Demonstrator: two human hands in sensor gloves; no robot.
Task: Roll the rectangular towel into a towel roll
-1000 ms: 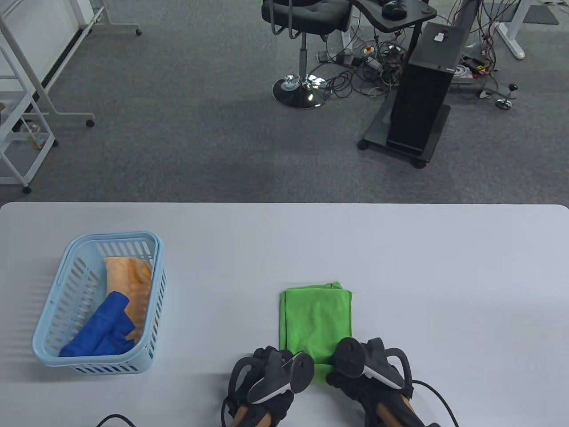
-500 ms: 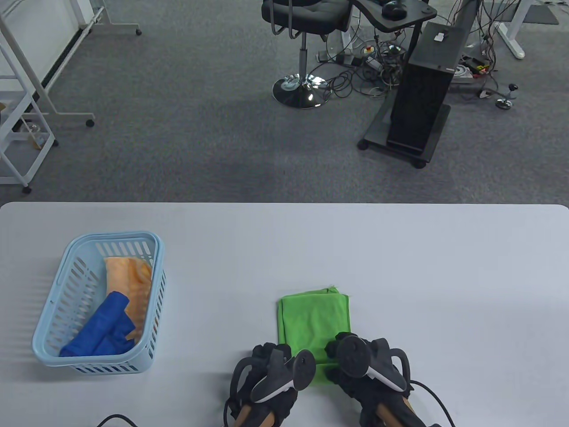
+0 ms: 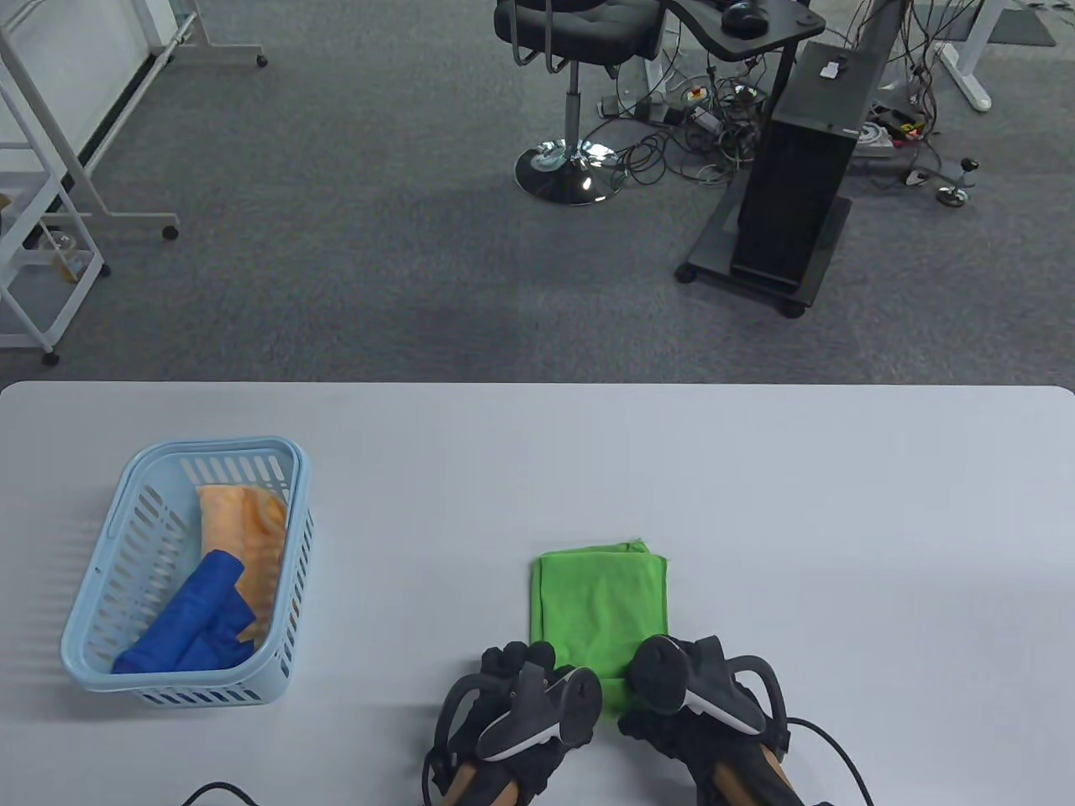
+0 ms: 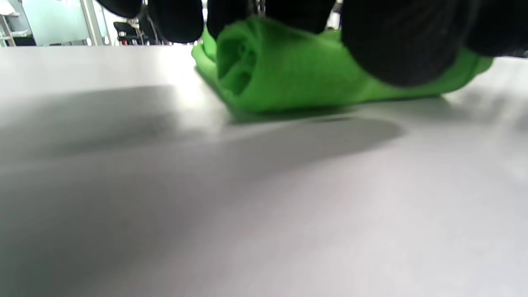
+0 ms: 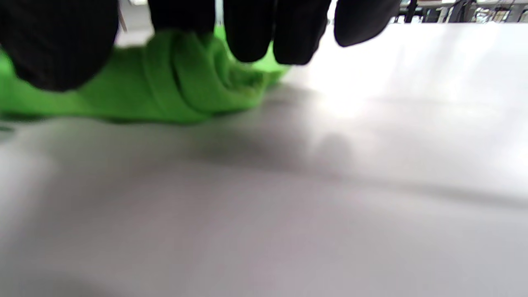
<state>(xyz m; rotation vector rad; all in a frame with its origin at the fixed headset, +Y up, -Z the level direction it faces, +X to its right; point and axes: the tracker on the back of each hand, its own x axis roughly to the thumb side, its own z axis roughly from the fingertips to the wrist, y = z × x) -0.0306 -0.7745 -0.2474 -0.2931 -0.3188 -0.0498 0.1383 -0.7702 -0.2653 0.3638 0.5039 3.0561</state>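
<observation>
A bright green towel (image 3: 600, 600) lies folded in a narrow rectangle near the table's front edge, its near end rolled up. My left hand (image 3: 514, 672) holds the left end of the roll (image 4: 264, 70), fingers over the top and thumb (image 4: 396, 41) on the near side. On the right end of the roll (image 5: 177, 86) my right hand (image 3: 693, 684) grips the same way, thumb (image 5: 57, 45) in front. In the table view the trackers hide most of the roll.
A light blue plastic basket (image 3: 214, 442) stands on the left of the white table (image 3: 840, 546), holding an orange cloth (image 3: 243, 520) and a blue cloth (image 3: 197, 625). Beyond the table's far edge are carpet, a chair and a black cabinet.
The flat part of the green towel has become a little shorter; its far edge slid toward me, swung left, then straightened. Both hands stayed on the rolled end.
</observation>
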